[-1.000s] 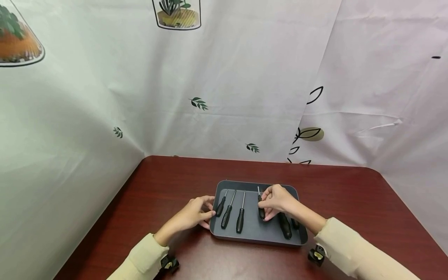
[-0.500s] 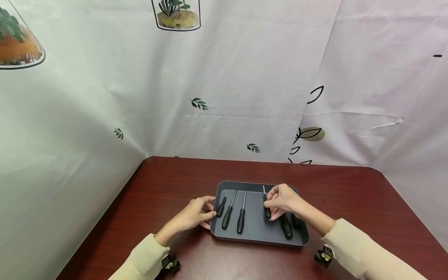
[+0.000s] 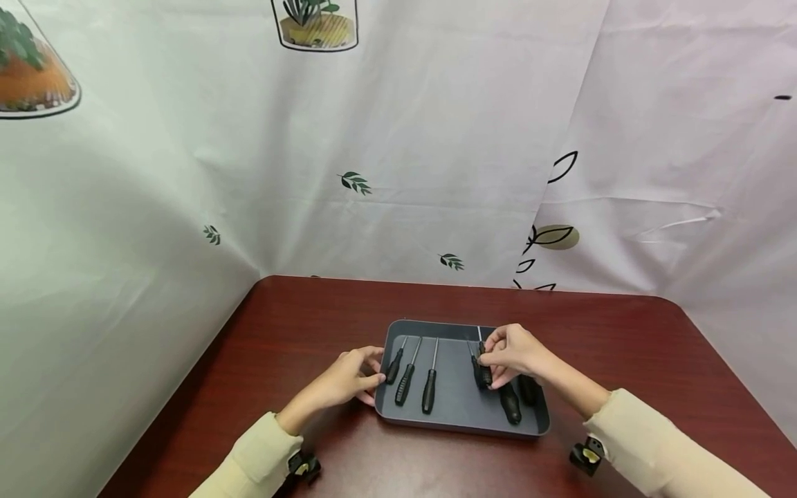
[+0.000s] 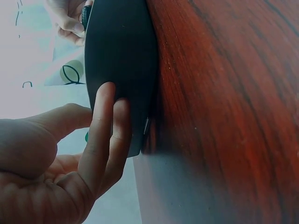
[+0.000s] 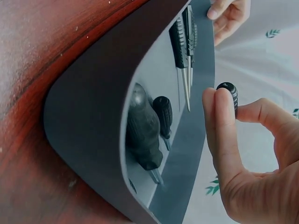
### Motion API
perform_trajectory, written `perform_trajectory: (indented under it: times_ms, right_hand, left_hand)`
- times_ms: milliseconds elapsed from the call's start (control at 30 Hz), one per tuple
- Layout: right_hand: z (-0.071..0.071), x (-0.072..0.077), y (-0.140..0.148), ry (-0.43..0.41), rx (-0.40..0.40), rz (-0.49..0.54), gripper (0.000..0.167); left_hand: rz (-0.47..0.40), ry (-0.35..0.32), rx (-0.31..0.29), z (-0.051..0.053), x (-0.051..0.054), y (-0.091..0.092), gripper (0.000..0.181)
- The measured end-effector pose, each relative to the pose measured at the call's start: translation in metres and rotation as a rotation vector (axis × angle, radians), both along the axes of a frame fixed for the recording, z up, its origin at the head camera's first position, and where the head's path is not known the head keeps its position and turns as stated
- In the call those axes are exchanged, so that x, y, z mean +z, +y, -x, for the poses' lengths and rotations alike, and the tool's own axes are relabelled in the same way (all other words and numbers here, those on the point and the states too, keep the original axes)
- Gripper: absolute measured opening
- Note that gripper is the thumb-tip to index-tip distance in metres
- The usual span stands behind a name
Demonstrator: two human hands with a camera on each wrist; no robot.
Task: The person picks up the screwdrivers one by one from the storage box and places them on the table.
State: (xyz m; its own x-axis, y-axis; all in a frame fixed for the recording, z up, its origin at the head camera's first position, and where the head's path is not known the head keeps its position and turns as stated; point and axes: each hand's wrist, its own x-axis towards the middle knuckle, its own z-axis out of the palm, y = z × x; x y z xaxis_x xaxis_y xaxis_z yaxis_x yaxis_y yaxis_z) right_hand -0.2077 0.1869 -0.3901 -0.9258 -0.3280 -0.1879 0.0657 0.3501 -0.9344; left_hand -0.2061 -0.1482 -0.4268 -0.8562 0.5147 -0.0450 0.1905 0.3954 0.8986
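A grey tray holds several black-handled screwdrivers. My left hand grips its left wall; in the left wrist view two fingers of this hand lie along the outer wall, the thumb tip behind the rim. Over the tray's right part, my right hand pinches a small screwdriver by its black handle, shaft pointing away. Just left of it lies another small screwdriver. The right wrist view shows the held handle between thumb and fingers, above the tray floor, with a thick screwdriver lying below.
Three screwdrivers lie apart in the tray's left half, the rightmost one nearest the middle. At the right lie a thick-handled screwdriver and a dark handle partly under my wrist. The tray stands on a red-brown table before a patterned cloth.
My right hand has moved to the right with the pinched screwdriver, and a small screwdriver now shows to its left. My left hand has stayed at the tray's left wall.
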Motion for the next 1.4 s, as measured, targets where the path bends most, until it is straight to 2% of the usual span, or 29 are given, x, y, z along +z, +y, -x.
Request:
perform_trajectory:
  times_ms: [500, 833, 1400]
  right_hand:
    - [-0.001, 0.009, 0.018, 0.006, -0.037, -0.019, 0.021]
    - [-0.003, 0.009, 0.033, 0.007, -0.057, -0.030, 0.021]
    - [-0.011, 0.007, 0.065, 0.024, -0.086, 0.021, 0.026]
  left_hand:
    - [0.000, -0.004, -0.002, -0.003, 0.003, 0.000, 0.051]
    - [0.000, -0.007, -0.005, -0.002, 0.003, 0.000, 0.050]
    - [0.003, -0.008, -0.010, -0.001, 0.004, 0.000, 0.050]
